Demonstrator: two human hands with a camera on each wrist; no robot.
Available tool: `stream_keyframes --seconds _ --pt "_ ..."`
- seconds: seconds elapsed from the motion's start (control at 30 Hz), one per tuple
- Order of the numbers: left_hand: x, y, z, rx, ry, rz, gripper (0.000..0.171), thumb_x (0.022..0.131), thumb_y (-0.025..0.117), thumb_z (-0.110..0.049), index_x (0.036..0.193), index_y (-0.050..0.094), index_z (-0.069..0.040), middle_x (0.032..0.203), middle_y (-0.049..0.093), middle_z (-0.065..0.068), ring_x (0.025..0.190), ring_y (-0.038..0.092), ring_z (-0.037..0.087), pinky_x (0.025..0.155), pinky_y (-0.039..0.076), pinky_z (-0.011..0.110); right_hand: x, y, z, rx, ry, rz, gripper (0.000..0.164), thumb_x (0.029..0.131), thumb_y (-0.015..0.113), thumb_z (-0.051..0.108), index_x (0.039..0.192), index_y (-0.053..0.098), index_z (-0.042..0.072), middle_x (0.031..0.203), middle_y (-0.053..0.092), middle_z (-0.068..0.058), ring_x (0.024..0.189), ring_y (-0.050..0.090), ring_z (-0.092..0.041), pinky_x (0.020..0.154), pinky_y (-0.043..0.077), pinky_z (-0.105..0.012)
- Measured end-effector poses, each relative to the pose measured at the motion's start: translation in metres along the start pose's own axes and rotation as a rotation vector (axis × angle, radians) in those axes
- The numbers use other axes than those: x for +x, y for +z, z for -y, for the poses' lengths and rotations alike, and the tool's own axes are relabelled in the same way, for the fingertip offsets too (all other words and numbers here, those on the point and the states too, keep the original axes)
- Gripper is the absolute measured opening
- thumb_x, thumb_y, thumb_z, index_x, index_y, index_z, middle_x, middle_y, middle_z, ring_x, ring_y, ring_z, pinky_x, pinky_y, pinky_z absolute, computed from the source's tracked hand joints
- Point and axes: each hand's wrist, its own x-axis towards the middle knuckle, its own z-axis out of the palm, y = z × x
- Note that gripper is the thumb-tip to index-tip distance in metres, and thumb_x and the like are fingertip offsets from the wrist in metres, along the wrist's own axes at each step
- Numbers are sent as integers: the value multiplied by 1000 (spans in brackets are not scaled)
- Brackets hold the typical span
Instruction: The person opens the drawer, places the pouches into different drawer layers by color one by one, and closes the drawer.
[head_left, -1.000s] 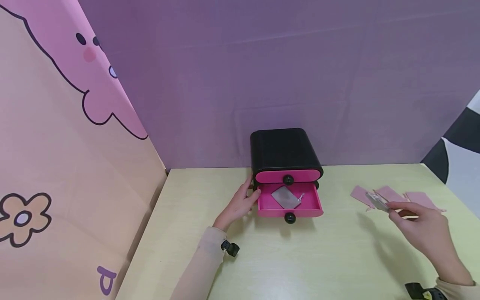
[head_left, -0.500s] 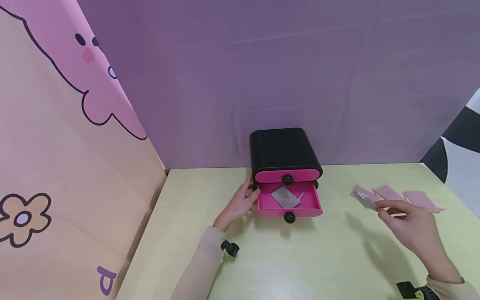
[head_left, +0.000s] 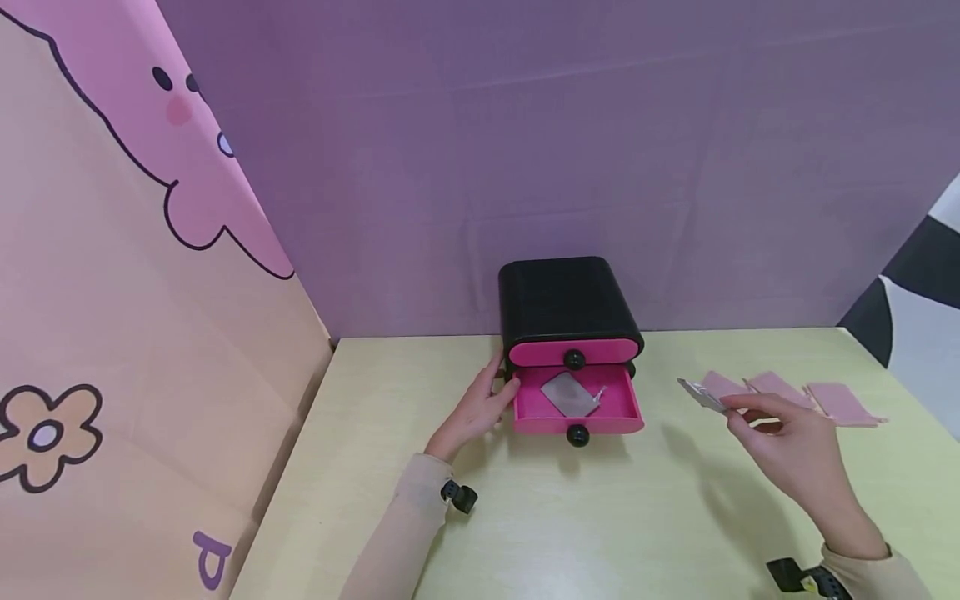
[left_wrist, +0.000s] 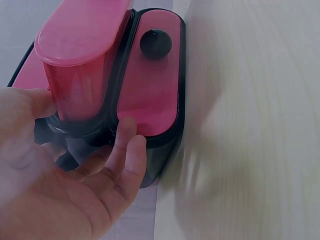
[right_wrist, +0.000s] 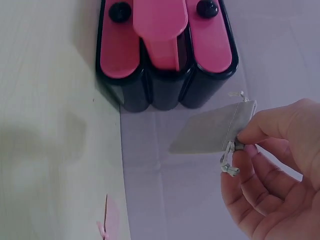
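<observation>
A black mini drawer cabinet (head_left: 570,296) with pink drawers and round black knobs stands against the purple backdrop. Its middle drawer (head_left: 630,408) is pulled out, and a grey drawstring pouch (head_left: 572,395) lies flat inside. My left hand (head_left: 472,412) grips the cabinet's left side; in the left wrist view the thumb lies by the open drawer and curled fingertips meet the bottom drawer front (left_wrist: 152,95). My right hand (head_left: 791,446) pinches a second grey drawstring pouch (right_wrist: 215,127) by its corded end, above the table to the right of the cabinet.
Three pink drawstring pouches, the nearest to the right edge being one pink pouch (head_left: 840,403), lie in a row on the pale wooden table (head_left: 585,533). A printed side panel (head_left: 150,333) borders the left, and a black-and-white surface (head_left: 926,292) shows at far right.
The right hand has moved left with the grey pouch, away from above the pink pouches toward the cabinet. The left hand, cabinet and open drawer have stayed put.
</observation>
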Motion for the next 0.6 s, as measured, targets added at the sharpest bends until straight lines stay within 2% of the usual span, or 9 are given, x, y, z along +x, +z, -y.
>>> stream_keyframes --seconds 0.2,0.3,0.47,0.6 --pt "1 -1 1 11 -2 3 73 112 50 -39 173 11 -31 160 44 19 84 66 28 69 57 33 2 8 15 9 1 20 17 88 76 0 103 84 5 86 63 39 76 57 20 67 48 -3" --pt "1 -1 1 10 3 4 73 112 50 -38 173 11 -29 160 44 20 80 66 31 67 55 31 2 15 23 20 -36 14 18 86 77 -3 100 84 6 84 64 36 75 57 19 66 49 -4" --pt "0 -1 1 10 1 8 74 112 51 -39 173 11 -29 161 43 19 85 68 32 69 54 30 2 25 33 73 -102 -11 20 84 76 -9 95 83 5 88 66 33 74 59 17 67 51 -4" --pt "-2 -1 0 5 0 9 75 111 51 -40 173 11 -30 163 42 19 90 69 33 69 54 30 3 31 42 121 -136 -28 25 82 74 -13 94 83 6 85 69 26 74 60 15 68 51 -5"
